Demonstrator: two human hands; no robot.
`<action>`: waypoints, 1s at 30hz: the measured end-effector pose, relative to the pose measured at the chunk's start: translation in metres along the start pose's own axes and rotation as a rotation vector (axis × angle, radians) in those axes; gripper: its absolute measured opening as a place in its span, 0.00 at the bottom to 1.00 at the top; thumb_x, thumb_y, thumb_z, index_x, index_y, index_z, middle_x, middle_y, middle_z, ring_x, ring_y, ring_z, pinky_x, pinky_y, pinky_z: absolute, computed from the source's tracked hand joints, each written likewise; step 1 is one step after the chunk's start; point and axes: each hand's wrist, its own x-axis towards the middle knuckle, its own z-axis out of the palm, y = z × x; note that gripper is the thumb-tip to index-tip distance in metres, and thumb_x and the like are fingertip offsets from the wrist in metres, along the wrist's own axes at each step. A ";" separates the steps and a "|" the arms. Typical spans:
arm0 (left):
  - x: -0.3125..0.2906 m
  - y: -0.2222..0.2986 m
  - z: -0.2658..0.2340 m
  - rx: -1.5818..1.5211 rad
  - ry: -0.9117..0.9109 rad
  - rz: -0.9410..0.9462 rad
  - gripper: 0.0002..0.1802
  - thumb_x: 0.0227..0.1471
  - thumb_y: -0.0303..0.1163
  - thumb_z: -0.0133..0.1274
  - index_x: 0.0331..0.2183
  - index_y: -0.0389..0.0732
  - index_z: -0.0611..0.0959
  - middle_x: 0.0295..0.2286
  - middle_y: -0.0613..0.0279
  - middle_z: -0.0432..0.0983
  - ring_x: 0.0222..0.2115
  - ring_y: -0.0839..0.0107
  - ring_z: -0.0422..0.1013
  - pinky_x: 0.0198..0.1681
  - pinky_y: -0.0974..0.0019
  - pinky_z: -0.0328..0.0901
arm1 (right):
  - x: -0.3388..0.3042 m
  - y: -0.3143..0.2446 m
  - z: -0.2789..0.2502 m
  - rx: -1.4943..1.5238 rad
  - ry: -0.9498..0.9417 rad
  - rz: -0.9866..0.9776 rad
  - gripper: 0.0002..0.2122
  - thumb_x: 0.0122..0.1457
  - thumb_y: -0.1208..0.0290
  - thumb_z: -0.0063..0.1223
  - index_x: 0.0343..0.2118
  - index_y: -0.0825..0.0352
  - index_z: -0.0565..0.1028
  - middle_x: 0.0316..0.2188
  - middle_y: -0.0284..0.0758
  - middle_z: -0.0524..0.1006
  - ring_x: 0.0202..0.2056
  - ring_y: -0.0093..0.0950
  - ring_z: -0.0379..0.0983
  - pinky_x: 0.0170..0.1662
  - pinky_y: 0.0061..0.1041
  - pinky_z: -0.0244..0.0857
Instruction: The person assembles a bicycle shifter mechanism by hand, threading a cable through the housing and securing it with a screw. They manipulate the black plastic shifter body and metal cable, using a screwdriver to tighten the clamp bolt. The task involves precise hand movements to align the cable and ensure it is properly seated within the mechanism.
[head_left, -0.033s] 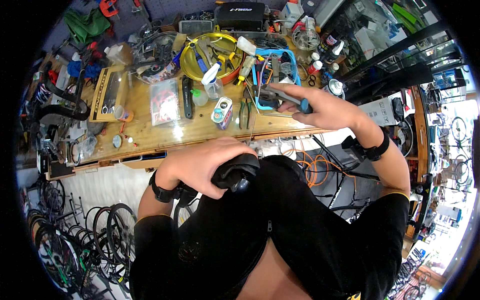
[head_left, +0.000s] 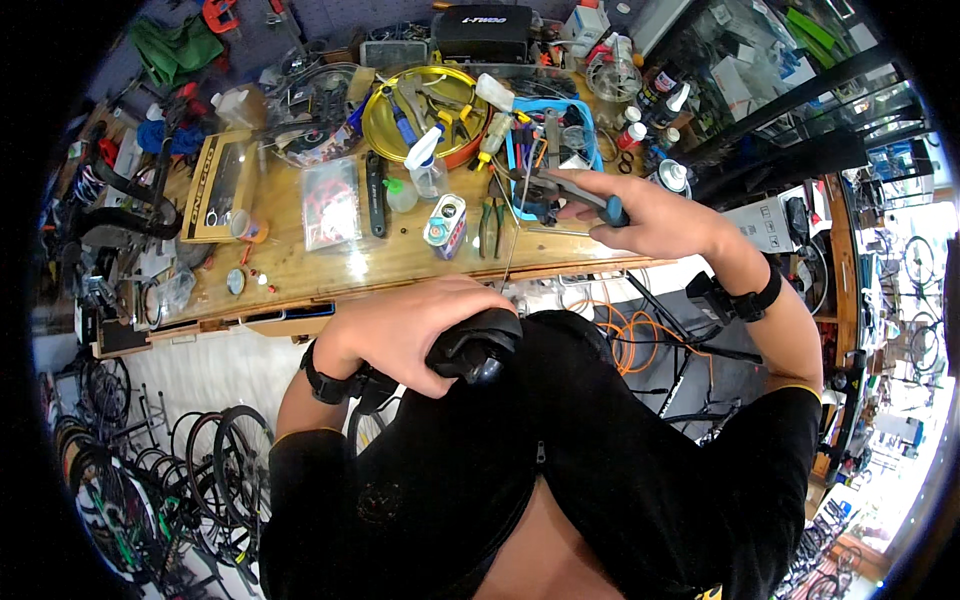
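Note:
My left hand [head_left: 415,325] is wrapped around a black, rounded bicycle brake-lever hood [head_left: 478,338], held close to my chest. From there a thin wire [head_left: 508,262] runs up toward the bench. Over the bench's right side, my right hand [head_left: 660,215] grips grey-and-blue-handled pliers [head_left: 565,190], their head pointing left near the wire's upper part. Whether the jaws hold the wire, I cannot tell. Just left of the wire, green-handled pliers [head_left: 490,228] lie on the wooden bench [head_left: 400,262]. A small can [head_left: 445,226] stands beside them.
Behind the can are a spray bottle [head_left: 430,175], a yellow round tray [head_left: 372,135] of tools and a blue tray [head_left: 598,150]. A flat cardboard box [head_left: 215,190] and plastic bag [head_left: 330,205] lie left. Orange hose [head_left: 622,345] coils below the bench; bicycles [head_left: 235,460] stand lower left.
Hardly anything differs. The thin wire leans slightly more to the right, while both hands keep their holds.

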 end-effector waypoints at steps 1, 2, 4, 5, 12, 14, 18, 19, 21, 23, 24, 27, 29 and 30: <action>0.001 -0.001 0.002 -0.002 0.022 -0.002 0.40 0.24 0.32 0.63 0.47 0.39 0.73 0.42 0.55 0.73 0.45 0.53 0.68 0.52 0.58 0.61 | -0.001 0.002 -0.002 -0.023 -0.004 -0.016 0.33 0.56 0.84 0.49 0.66 0.63 0.55 0.51 0.43 0.74 0.51 0.30 0.73 0.56 0.30 0.63; 0.002 -0.002 0.003 -0.006 0.017 -0.004 0.40 0.24 0.32 0.63 0.47 0.39 0.73 0.42 0.55 0.73 0.45 0.53 0.68 0.53 0.58 0.61 | -0.003 0.004 -0.003 -0.105 0.003 -0.023 0.33 0.56 0.83 0.50 0.66 0.63 0.55 0.51 0.42 0.74 0.52 0.30 0.71 0.57 0.29 0.62; 0.003 -0.004 0.004 -0.015 0.010 -0.009 0.40 0.24 0.32 0.63 0.48 0.39 0.73 0.43 0.55 0.73 0.46 0.53 0.68 0.53 0.58 0.61 | -0.005 0.007 -0.003 -0.063 0.013 -0.027 0.33 0.56 0.82 0.51 0.66 0.63 0.55 0.51 0.41 0.74 0.51 0.28 0.71 0.56 0.28 0.61; 0.003 -0.004 0.004 -0.016 0.008 -0.016 0.40 0.24 0.33 0.63 0.48 0.39 0.73 0.43 0.55 0.73 0.46 0.53 0.68 0.53 0.58 0.61 | -0.005 0.008 -0.003 -0.042 0.019 -0.030 0.33 0.56 0.82 0.52 0.66 0.64 0.56 0.51 0.41 0.74 0.51 0.28 0.70 0.56 0.28 0.61; 0.009 -0.004 0.007 -0.019 -0.017 -0.032 0.41 0.25 0.34 0.63 0.48 0.39 0.73 0.43 0.55 0.73 0.46 0.53 0.69 0.53 0.58 0.61 | -0.009 0.022 -0.002 0.062 0.044 -0.027 0.35 0.53 0.83 0.50 0.65 0.62 0.56 0.60 0.44 0.66 0.59 0.34 0.64 0.62 0.30 0.55; 0.011 -0.005 0.007 -0.029 -0.026 -0.043 0.41 0.25 0.34 0.64 0.48 0.39 0.73 0.43 0.54 0.73 0.46 0.53 0.69 0.53 0.58 0.61 | -0.007 0.026 0.001 0.100 0.038 -0.007 0.33 0.54 0.82 0.51 0.65 0.64 0.57 0.59 0.44 0.67 0.58 0.33 0.64 0.62 0.30 0.55; 0.016 -0.007 0.007 -0.042 -0.050 -0.071 0.41 0.26 0.34 0.64 0.49 0.39 0.73 0.43 0.54 0.73 0.46 0.53 0.69 0.52 0.58 0.61 | -0.004 0.043 0.013 0.084 0.166 -0.074 0.29 0.57 0.79 0.57 0.62 0.67 0.61 0.57 0.37 0.69 0.57 0.27 0.63 0.61 0.26 0.54; 0.017 -0.007 0.007 -0.044 -0.055 -0.078 0.41 0.26 0.35 0.64 0.49 0.39 0.72 0.43 0.54 0.73 0.46 0.53 0.69 0.52 0.58 0.61 | -0.005 0.043 0.013 -0.012 0.192 -0.121 0.29 0.57 0.79 0.57 0.61 0.68 0.61 0.56 0.38 0.69 0.57 0.29 0.64 0.61 0.27 0.54; 0.019 -0.006 0.006 -0.052 -0.064 -0.077 0.41 0.26 0.34 0.64 0.49 0.39 0.72 0.43 0.54 0.73 0.46 0.53 0.69 0.52 0.58 0.61 | -0.004 0.042 0.013 -0.203 0.244 -0.214 0.28 0.56 0.79 0.57 0.60 0.69 0.62 0.56 0.41 0.68 0.57 0.33 0.65 0.61 0.28 0.55; 0.019 -0.007 0.007 -0.051 -0.058 -0.074 0.42 0.26 0.34 0.64 0.49 0.39 0.72 0.43 0.54 0.73 0.46 0.53 0.69 0.52 0.58 0.61 | -0.004 0.040 0.010 -0.247 0.243 -0.207 0.28 0.54 0.79 0.56 0.59 0.69 0.63 0.48 0.42 0.69 0.51 0.38 0.67 0.57 0.31 0.59; 0.017 -0.008 0.007 -0.046 -0.048 -0.070 0.42 0.26 0.34 0.64 0.49 0.39 0.72 0.43 0.54 0.73 0.46 0.53 0.69 0.52 0.58 0.61 | -0.004 0.039 0.008 -0.269 0.243 -0.204 0.28 0.53 0.79 0.56 0.59 0.69 0.64 0.45 0.43 0.69 0.48 0.41 0.68 0.55 0.32 0.61; 0.017 -0.011 0.006 -0.050 -0.043 -0.074 0.41 0.27 0.34 0.64 0.50 0.39 0.72 0.44 0.54 0.73 0.46 0.53 0.69 0.53 0.58 0.61 | -0.008 0.036 0.001 -0.224 0.253 -0.109 0.23 0.53 0.79 0.56 0.53 0.70 0.67 0.44 0.43 0.69 0.48 0.41 0.68 0.53 0.34 0.62; 0.016 -0.012 0.005 -0.056 -0.045 -0.085 0.41 0.27 0.34 0.64 0.50 0.39 0.72 0.44 0.54 0.73 0.46 0.54 0.69 0.53 0.58 0.61 | -0.011 0.032 -0.007 -0.269 0.220 -0.023 0.18 0.56 0.75 0.56 0.49 0.71 0.67 0.43 0.46 0.71 0.46 0.41 0.70 0.51 0.34 0.64; 0.015 -0.013 0.005 -0.058 -0.045 -0.092 0.41 0.28 0.34 0.64 0.50 0.39 0.72 0.44 0.54 0.73 0.46 0.54 0.69 0.53 0.58 0.61 | -0.013 0.030 -0.009 -0.287 0.221 0.003 0.18 0.57 0.74 0.57 0.49 0.72 0.67 0.42 0.46 0.72 0.45 0.40 0.71 0.49 0.34 0.64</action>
